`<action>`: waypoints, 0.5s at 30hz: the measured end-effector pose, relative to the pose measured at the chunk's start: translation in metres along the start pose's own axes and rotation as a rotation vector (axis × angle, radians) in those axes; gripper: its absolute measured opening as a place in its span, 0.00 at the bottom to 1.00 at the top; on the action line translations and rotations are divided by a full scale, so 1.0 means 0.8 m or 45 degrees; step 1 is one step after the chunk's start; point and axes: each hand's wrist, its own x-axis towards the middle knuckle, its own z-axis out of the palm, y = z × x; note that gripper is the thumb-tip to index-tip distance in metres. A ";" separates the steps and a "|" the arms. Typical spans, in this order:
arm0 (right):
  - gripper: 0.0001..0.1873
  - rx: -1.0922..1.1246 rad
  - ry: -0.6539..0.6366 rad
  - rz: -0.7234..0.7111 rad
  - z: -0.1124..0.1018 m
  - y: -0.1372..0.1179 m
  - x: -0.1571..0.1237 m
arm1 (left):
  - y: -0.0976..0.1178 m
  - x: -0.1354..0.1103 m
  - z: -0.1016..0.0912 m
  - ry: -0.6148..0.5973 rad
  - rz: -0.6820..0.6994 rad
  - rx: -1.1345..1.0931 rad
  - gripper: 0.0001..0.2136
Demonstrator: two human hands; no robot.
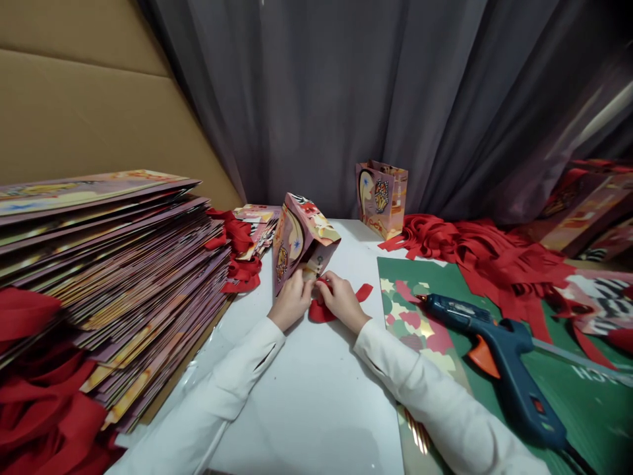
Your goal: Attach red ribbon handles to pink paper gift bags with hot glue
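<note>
A printed paper bag (297,234) lies tilted on the white table, its open mouth turned toward me. My left hand (291,302) is closed at the lower rim of that mouth, fingertips pinching the bag's edge. A red ribbon (321,313) loops below and between my hands, with one end sticking out to the right. Closed on this ribbon, my right hand (342,301) has its fingertips close to the left ones at the rim. The exact grip of both sets of fingertips is partly hidden.
Flat bags (163,264) form a tall stack at left, with red ribbons (54,409) beside it. A finished-looking bag (380,198) stands upright at the back. More ribbons (475,251) are heaped right, near a blue glue gun (514,369) on a green board (593,409).
</note>
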 end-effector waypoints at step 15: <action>0.09 0.266 -0.993 0.337 -0.091 -0.048 0.020 | -0.002 0.009 -0.011 0.044 -0.179 -0.420 0.11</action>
